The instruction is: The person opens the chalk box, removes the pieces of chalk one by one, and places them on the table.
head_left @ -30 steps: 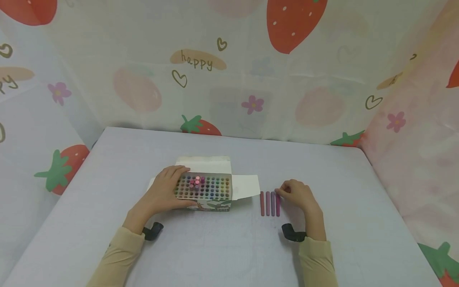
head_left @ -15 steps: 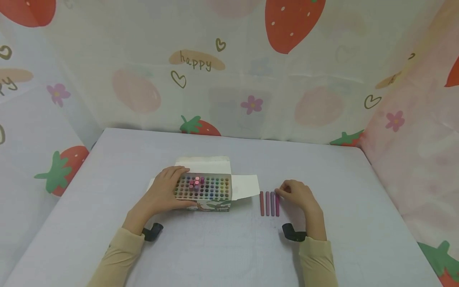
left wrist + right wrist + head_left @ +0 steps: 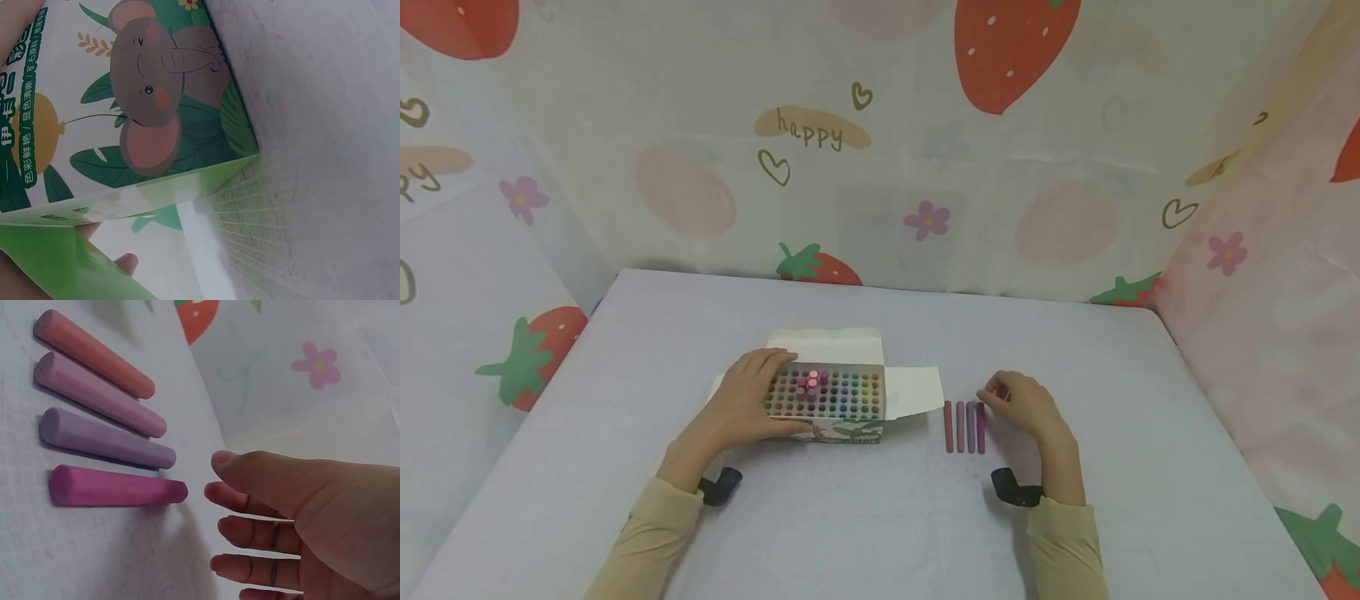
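My left hand [image 3: 745,406] grips the left end of an open cardboard chalk box [image 3: 850,430], thumb along the front wall and fingers over the far side. Rows of coloured chalk ends fill it, and several pink and purple sticks [image 3: 812,383] stand higher than the rest. An elephant print [image 3: 150,81] shows on the box in the left wrist view. On the table lie an orange-red chalk [image 3: 94,353], a pink one [image 3: 100,395], a lilac one [image 3: 106,439] and a magenta one [image 3: 119,487], side by side. My right hand [image 3: 1021,404], fingers loosely bent and holding nothing, hovers just beyond the magenta chalk's far end.
The box's white lid flap [image 3: 826,343] leans out at the back, and a side flap [image 3: 914,390] sticks out right, close to the chalk row. A white cloth covers the table [image 3: 865,533]. Behind hangs a strawberry-printed curtain [image 3: 985,167].
My right hand has lifted slightly up and away from the far end of the magenta chalk, where its fingertips were before. The left hand and the box have stayed in place.
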`<action>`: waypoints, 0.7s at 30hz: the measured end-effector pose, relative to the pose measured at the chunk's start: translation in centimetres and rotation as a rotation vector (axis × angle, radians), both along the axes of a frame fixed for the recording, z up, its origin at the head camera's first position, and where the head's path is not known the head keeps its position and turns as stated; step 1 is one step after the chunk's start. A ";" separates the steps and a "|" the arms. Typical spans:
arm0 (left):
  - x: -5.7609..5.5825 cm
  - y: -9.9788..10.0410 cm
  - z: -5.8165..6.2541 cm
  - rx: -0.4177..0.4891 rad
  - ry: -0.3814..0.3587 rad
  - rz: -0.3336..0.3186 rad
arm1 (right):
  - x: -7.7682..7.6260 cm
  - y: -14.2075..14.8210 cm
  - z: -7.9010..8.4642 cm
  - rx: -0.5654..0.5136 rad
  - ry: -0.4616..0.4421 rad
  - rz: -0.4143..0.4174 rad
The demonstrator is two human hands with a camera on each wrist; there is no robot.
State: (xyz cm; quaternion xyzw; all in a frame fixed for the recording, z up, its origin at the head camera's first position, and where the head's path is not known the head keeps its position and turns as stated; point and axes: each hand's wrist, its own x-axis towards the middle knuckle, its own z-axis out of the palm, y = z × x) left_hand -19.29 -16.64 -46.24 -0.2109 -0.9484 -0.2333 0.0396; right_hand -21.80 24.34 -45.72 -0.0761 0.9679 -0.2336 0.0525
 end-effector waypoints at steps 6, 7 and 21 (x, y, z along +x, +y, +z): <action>-0.1 0.0 0.0 -0.007 -0.002 0.002 | -0.1 -0.2 0.3 -0.030 0.061 0.000; -0.1 0.0 0.0 -0.007 -0.003 0.003 | -0.1 -0.2 0.4 -0.035 0.071 -0.001; -0.1 0.0 -0.1 -0.003 -0.001 0.003 | 0.3 -1.5 2.2 -0.090 0.258 -0.021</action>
